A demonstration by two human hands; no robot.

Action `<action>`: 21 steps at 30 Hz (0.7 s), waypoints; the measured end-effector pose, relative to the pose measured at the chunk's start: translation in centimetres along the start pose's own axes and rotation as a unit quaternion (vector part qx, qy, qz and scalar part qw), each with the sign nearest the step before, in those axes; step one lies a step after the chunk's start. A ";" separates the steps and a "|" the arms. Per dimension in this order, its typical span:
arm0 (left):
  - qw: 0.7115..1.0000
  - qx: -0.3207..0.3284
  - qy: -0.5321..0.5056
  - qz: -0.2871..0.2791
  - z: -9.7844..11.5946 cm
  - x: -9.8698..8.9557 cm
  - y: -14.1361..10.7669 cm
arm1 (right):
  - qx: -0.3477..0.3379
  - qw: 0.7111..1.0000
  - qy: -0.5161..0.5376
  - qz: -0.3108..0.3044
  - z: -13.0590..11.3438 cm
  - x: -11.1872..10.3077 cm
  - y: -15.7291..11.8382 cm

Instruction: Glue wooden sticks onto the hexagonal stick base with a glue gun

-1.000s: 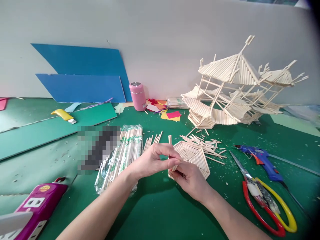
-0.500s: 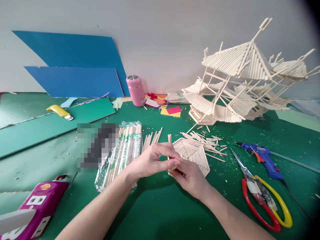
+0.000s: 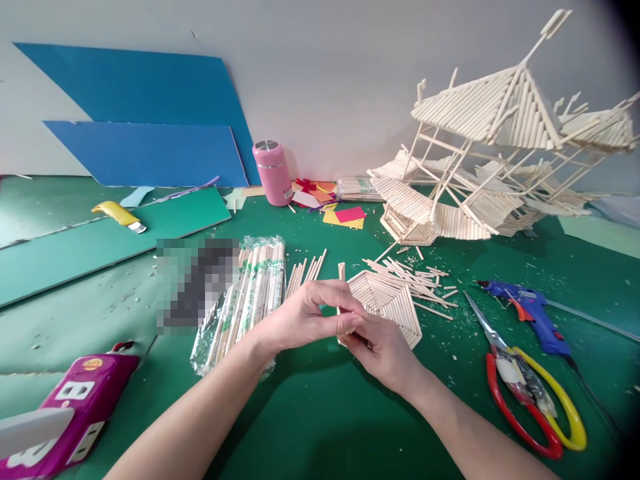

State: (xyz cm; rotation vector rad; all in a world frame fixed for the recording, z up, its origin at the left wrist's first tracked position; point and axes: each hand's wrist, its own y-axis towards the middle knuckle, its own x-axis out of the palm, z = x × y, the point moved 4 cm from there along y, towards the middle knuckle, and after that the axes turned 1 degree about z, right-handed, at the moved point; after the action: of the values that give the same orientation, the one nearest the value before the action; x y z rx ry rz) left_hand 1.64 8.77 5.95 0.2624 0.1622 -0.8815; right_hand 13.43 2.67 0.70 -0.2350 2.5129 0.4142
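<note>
My left hand and my right hand meet at the middle, thumbs and fingertips pinched together. Whatever lies between the fingertips is too small or hidden to name. Just behind them is a polygonal panel of wooden sticks, partly covered by my right hand. A short upright stick shows behind my left hand. Loose sticks are scattered beyond the panel, and a few more lie beside a plastic-wrapped bundle of sticks to the left.
A stick-built model with roofs stands back right. Scissors and a blue glue gun lie right. A pink bottle, coloured paper, yellow cutter, blue boards and purple power strip are also around.
The view has shifted slightly, so the model appears higher and farther right. Both hands stay pinched together in nearly the same pose.
</note>
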 end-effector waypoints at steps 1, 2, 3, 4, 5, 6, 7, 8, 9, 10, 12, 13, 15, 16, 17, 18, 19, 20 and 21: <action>1.000 0.000 -0.001 0.001 0.0 0.0 0.0 | 0.000 1.000 -0.001 0.001 0.0 0.0 0.0; 1.000 0.001 -0.002 0.003 -0.1 0.0 0.0 | -0.001 1.000 -0.001 0.001 0.0 0.0 0.0; 1.000 0.004 -0.001 0.004 -0.1 0.0 -0.1 | -0.001 1.000 -0.002 0.002 -0.1 0.0 -0.1; 1.000 0.007 -0.001 0.005 -0.2 0.0 -0.1 | -0.001 1.000 -0.002 0.002 -0.1 0.1 -0.1; 1.000 0.010 0.000 0.005 -0.2 0.0 -0.1 | -0.001 1.000 -0.003 0.002 -0.1 0.1 -0.1; 1.000 0.013 0.001 0.005 -0.2 0.1 -0.1 | -0.001 1.000 -0.003 0.003 -0.1 0.1 -0.1; 1.000 0.015 0.001 0.004 -0.2 0.1 0.0 | -0.001 1.000 -0.004 0.003 -0.1 0.1 -0.1; 1.000 0.018 0.000 0.004 -0.1 0.1 -0.1 | -0.001 1.000 -0.004 0.003 -0.1 0.1 -0.1; 1.000 0.019 -0.002 0.006 0.1 0.1 -0.1 | -0.001 1.000 -0.005 0.003 -0.1 0.1 -0.1; 1.000 0.019 -0.004 0.009 0.2 0.1 -0.2 | -0.001 1.000 -0.006 0.002 -0.2 0.0 -0.1; 0.999 0.014 -0.005 0.028 0.7 -0.1 -0.5 | 0.001 1.000 -0.008 -0.002 -0.2 0.0 -0.2; 0.999 0.009 -0.004 0.043 0.9 -0.3 -0.8 | 0.002 1.000 -0.009 -0.006 -0.2 0.0 -0.2; 0.996 -0.007 0.006 0.085 1.1 -0.7 -1.5 | 0.005 1.000 -0.011 -0.013 -0.2 0.0 -0.3; 0.994 -0.017 0.014 0.110 1.2 -0.9 -1.9 | 0.006 1.000 -0.012 -0.015 -0.2 0.1 -0.3; 0.990 -0.027 0.023 0.135 1.1 -1.1 -2.3 | 0.007 1.000 -0.013 -0.017 -0.2 0.1 -0.4; 0.986 -0.038 0.032 0.161 0.9 -1.3 -2.8 | 0.008 1.000 -0.013 -0.017 -0.2 0.1 -0.4; 0.980 -0.050 0.041 0.186 0.7 -1.4 -3.3 | 0.008 1.000 -0.013 -0.018 -0.2 0.1 -0.5; 0.975 -0.061 0.048 0.209 0.5 -1.5 -3.7 | 0.009 1.000 -0.012 -0.017 -0.2 0.1 -0.5; 0.969 -0.073 0.055 0.228 0.2 -1.6 -4.1 | 0.009 1.000 -0.012 -0.017 -0.1 0.1 -0.5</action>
State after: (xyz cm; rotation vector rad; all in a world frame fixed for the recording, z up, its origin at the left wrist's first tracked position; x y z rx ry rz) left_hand -2.56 7.36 5.87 0.1990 0.2563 -0.3949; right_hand 13.38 2.16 0.61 -0.2633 2.4855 0.3790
